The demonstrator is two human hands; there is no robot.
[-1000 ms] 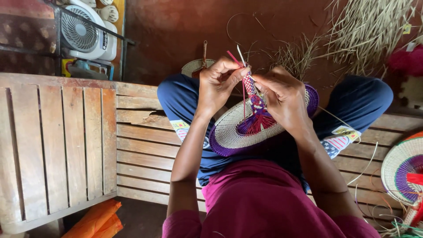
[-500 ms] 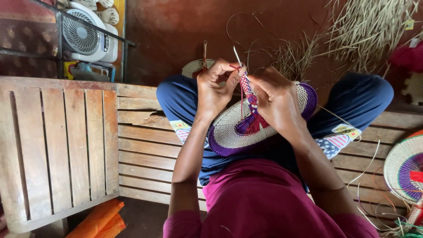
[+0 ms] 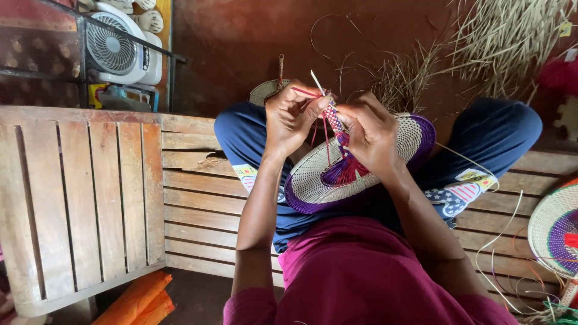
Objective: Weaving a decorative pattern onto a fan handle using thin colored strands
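On the person's crossed lap rests a woven fan (image 3: 385,159), light and stiffly springy by the look of it, best held at its plaited handle (image 3: 335,120), where the left hand (image 3: 293,117) pinches a red strand (image 3: 308,92) and the right hand (image 3: 368,133) is closed around the plait.

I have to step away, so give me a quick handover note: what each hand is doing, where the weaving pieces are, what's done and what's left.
Left hand: pinching a red strand.
Right hand: gripping the woven handle of the woven fan.
The fan rests on the lap, over the wooden bench.
Done: round body with purple rim.
Left: handle wrapping, with loose ends sticking out.
Second woven piece lies at the right; dry straw ahead.
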